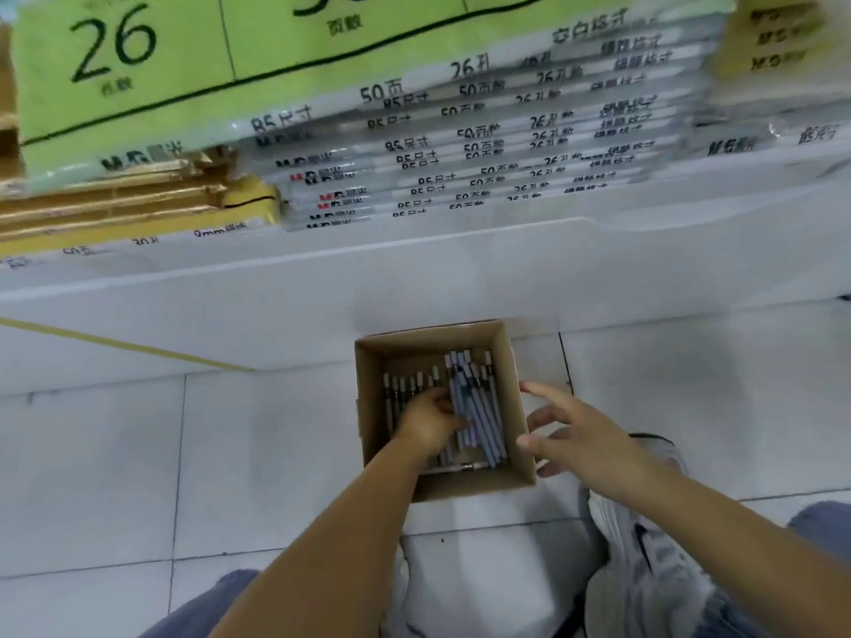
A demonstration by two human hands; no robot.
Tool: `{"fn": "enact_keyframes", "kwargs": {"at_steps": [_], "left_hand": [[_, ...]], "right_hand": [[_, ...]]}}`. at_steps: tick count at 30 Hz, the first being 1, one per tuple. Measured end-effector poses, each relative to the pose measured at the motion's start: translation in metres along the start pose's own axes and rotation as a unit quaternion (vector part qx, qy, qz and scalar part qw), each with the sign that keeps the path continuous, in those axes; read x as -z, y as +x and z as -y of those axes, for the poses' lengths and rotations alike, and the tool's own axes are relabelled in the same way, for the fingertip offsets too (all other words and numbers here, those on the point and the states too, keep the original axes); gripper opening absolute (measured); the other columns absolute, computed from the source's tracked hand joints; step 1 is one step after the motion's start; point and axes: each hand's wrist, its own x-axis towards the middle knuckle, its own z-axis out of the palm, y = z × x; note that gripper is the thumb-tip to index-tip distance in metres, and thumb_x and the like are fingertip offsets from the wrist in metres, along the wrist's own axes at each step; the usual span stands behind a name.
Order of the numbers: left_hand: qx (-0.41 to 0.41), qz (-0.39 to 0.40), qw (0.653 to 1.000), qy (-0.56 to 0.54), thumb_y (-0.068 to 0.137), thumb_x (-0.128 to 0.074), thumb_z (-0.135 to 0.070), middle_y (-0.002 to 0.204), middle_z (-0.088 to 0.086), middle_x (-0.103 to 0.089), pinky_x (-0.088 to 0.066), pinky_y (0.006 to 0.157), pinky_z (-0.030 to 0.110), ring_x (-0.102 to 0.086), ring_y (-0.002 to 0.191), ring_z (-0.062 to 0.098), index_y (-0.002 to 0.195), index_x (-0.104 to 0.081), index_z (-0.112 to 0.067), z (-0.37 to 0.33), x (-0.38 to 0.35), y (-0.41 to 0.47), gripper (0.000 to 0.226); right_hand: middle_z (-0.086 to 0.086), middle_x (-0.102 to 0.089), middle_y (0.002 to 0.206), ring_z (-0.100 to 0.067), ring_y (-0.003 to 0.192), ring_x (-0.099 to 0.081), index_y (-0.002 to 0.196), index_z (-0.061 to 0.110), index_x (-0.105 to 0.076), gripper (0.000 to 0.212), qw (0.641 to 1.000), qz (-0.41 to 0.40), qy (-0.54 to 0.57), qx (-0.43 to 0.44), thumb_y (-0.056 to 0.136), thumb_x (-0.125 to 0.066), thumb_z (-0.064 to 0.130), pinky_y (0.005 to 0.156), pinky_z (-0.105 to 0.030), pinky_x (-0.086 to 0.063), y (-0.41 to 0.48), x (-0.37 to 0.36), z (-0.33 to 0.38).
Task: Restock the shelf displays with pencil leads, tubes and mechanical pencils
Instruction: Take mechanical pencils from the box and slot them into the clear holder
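On floor, against shelf base: one open cardboard box, part-filled with pencils, lilac ones to the right, darker ones to the left. Left hand inside box, fingers curled around lilac bundle. Right hand over box's right wall, fingers spread, holding nothing. Paper packs stacked on shelf.

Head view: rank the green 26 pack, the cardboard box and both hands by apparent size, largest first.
1. Green 26 pack, cut off by the frame.
2. Cardboard box.
3. Right hand and left hand: unranked; the right is spread and looks nearer, the left curls round pencils in the box.
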Motion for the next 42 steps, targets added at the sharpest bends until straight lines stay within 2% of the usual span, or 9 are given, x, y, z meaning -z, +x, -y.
{"fn": "enact_keyframes", "kwargs": {"at_steps": [3, 7, 15, 20, 24, 31, 37, 40, 42], "left_hand": [[-0.005, -0.004, 1.000, 0.005, 0.090, -0.071, -0.010, 0.130, 0.007, -0.065, -0.045, 0.108, 0.046, -0.060, 0.121, 0.025, 0.135, -0.055, -0.013, -0.003, -0.009, -0.001, 0.048], [0.004, -0.006, 1.000, -0.028, 0.089, -0.073, -0.012, 0.130, 0.010, -0.064, -0.045, 0.108, 0.043, -0.060, 0.121, 0.027, 0.135, -0.054, -0.010, -0.004, -0.011, 0.002, 0.050], [-0.005, 0.033, 0.999, -0.019, 0.090, -0.072, -0.015, 0.132, 0.012, -0.064, -0.047, 0.103, 0.035, -0.060, 0.121, 0.028, 0.131, -0.059, -0.008, -0.012, -0.025, 0.012, 0.043], [0.009, 0.039, 0.999, -0.010, 0.092, -0.070, -0.016, 0.132, 0.012, -0.064, -0.047, 0.106, 0.044, -0.061, 0.120, 0.030, 0.129, -0.061, -0.010, -0.013, -0.028, 0.019, 0.039], [0.047, 0.071, 0.994, -0.070, 0.092, -0.069, -0.014, 0.127, 0.014, -0.067, -0.049, 0.104, 0.047, -0.064, 0.115, 0.031, 0.125, -0.062, -0.010, -0.016, -0.026, 0.020, 0.034], [0.062, 0.121, 0.983, -0.122, 0.093, -0.068, -0.019, 0.123, 0.013, -0.069, -0.048, 0.105, 0.047, -0.065, 0.113, 0.028, 0.127, -0.062, -0.011, -0.009, -0.023, 0.017, 0.035], [0.055, 0.120, 0.981, -0.140, 0.094, -0.068, -0.022, 0.128, 0.012, -0.066, -0.046, 0.108, 0.046, -0.061, 0.119, 0.029, 0.130, -0.061, -0.011, -0.005, -0.024, 0.017, 0.038], [0.055, 0.088, 0.985, -0.137, 0.096, -0.065, -0.023, 0.124, 0.013, -0.067, -0.051, 0.094, 0.036, -0.063, 0.114, 0.028, 0.125, -0.062, -0.010, -0.005, -0.020, 0.016, 0.032], [0.056, 0.069, 0.985, -0.151, 0.098, -0.062, -0.020, 0.117, 0.013, -0.071, -0.055, 0.084, 0.033, -0.069, 0.102, 0.025, 0.118, -0.063, -0.011, -0.002, -0.013, 0.016, 0.022]], "right_hand": [[0.002, -0.060, 0.101, -0.013, 0.075, -0.070, 0.110, 0.064, -0.044, 0.057, 1.000, 0.003, 0.007, 0.007, 0.085, -0.072, 0.020, 0.063, -0.023, -0.056, -0.001, 0.001, 0.002], [0.002, -0.060, 0.103, -0.014, 0.078, -0.070, 0.110, 0.063, -0.043, 0.057, 1.000, 0.010, 0.011, 0.004, 0.086, -0.071, 0.019, 0.065, -0.022, -0.056, -0.003, -0.001, 0.005], [0.001, -0.061, 0.106, -0.016, 0.082, -0.070, 0.131, 0.048, -0.043, 0.060, 1.000, 0.017, 0.008, -0.011, 0.086, -0.072, 0.021, 0.068, -0.023, -0.058, -0.003, 0.001, 0.005], [0.003, -0.060, 0.105, -0.016, 0.084, -0.070, 0.125, 0.053, -0.041, 0.058, 1.000, 0.025, 0.013, -0.009, 0.086, -0.071, 0.022, 0.069, -0.023, -0.058, -0.003, 0.002, 0.005], [0.001, -0.061, 0.104, -0.019, 0.084, -0.070, 0.121, 0.054, -0.042, 0.057, 1.000, 0.021, 0.021, -0.005, 0.086, -0.071, 0.020, 0.070, -0.026, -0.059, -0.003, 0.003, 0.007], [0.000, -0.061, 0.105, -0.017, 0.084, -0.069, 0.125, 0.052, -0.043, 0.056, 1.000, 0.018, 0.017, -0.007, 0.086, -0.071, 0.021, 0.067, -0.021, -0.057, -0.004, 0.002, 0.007], [0.000, -0.060, 0.105, -0.017, 0.083, -0.069, 0.118, 0.056, -0.042, 0.055, 1.000, 0.014, 0.021, -0.007, 0.086, -0.071, 0.021, 0.068, -0.022, -0.057, -0.005, 0.002, 0.008], [0.001, -0.060, 0.105, -0.016, 0.082, -0.069, 0.124, 0.054, -0.043, 0.057, 1.000, 0.015, 0.021, -0.011, 0.086, -0.072, 0.022, 0.070, -0.023, -0.058, -0.004, 0.002, 0.006], [0.001, -0.061, 0.104, -0.014, 0.081, -0.069, 0.119, 0.058, -0.043, 0.056, 1.000, 0.016, 0.020, -0.008, 0.086, -0.072, 0.023, 0.068, -0.022, -0.057, -0.004, 0.002, 0.005]]}}
